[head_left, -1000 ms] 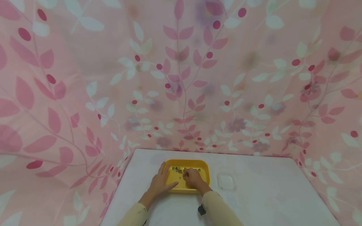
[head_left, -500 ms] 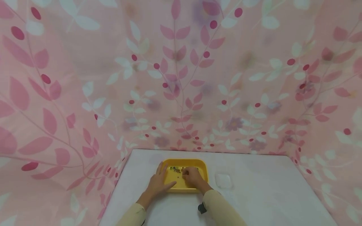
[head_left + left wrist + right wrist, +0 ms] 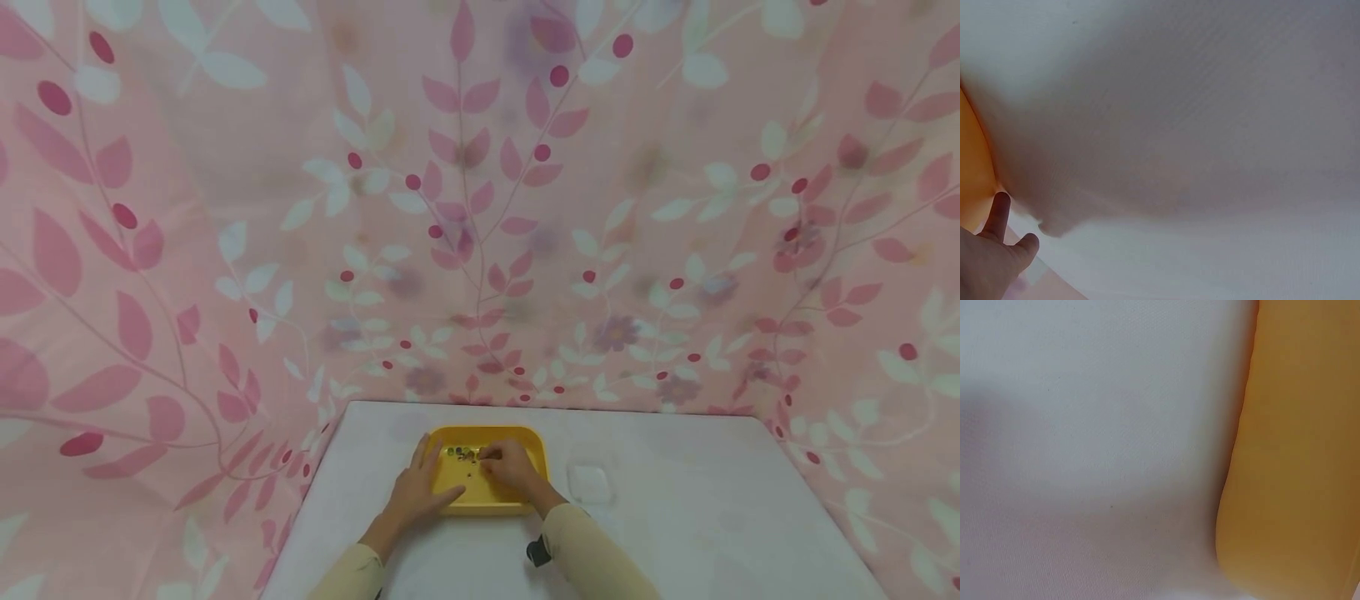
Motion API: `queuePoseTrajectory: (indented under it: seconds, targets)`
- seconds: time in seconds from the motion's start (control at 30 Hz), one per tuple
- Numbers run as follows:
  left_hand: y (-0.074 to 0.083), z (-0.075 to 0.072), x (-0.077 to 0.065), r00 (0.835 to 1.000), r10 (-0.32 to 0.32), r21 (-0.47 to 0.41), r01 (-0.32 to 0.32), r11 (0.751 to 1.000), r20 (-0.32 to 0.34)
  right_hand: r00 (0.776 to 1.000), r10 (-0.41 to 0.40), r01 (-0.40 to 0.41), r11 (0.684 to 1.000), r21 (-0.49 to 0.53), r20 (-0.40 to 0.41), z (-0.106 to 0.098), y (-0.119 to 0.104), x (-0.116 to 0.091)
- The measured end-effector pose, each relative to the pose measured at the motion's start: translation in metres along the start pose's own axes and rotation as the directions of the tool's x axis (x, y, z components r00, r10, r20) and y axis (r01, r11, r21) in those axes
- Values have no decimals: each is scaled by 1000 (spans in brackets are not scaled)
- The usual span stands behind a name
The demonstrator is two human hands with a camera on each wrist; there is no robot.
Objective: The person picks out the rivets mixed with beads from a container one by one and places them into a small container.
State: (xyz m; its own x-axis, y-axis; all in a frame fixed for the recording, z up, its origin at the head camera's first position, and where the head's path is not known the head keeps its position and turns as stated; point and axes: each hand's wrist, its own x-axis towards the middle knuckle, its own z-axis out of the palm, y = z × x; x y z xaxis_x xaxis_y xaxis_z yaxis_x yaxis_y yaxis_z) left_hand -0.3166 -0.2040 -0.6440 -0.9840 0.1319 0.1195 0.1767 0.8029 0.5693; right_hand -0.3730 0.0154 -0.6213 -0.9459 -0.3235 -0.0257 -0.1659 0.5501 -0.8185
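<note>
A yellow tray lies on the white table, holding several small dark, green and brownish pieces too tiny to identify. One small piece sits apart, nearer the front. My left hand rests at the tray's left side with its fingers straight and spread; the left wrist view shows part of that hand against the tray's side. My right hand is inside the tray, fingers bent beside the pieces. Whether it pinches one is too small to see. The right wrist view has only the tray's outer wall and tabletop.
A shallow clear plastic container stands on the table to the right of the tray. Pink leaf-patterned cloth hangs behind and on both sides. A small black object is by the right sleeve.
My right hand shifts slightly among the pieces, its fingers going from tightly curled to more extended. The left hand keeps its place at the tray. The head view drifts a little.
</note>
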Motion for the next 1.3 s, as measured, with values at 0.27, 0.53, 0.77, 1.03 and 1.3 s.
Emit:
queuePoseTrajectory:
  seconds: [0.27, 0.53, 0.77, 1.03, 1.3]
  targets:
    - [0, -2, -1, 1000, 10, 7, -10, 1000, -1, 999, -42, 42, 999, 21, -10, -5, -3, -1]
    - [2, -1, 0, 1000, 16, -2, -16, 1000, -1, 1000, 18, -19, 992, 124, 4, -12, -3, 1]
    - [2, -2, 1, 1000, 16, 11, -16, 1000, -10, 999, 29, -27, 994, 108, -20, -17, -11, 0]
    - [-6, 5, 0, 1000, 29, 17, -29, 999, -3, 999, -11, 13, 998, 67, -33, -24, -13, -7]
    - [-6, 7, 0, 999, 30, 10, -30, 999, -28, 999, -30, 33, 998, 56, -38, -35, -14, -13]
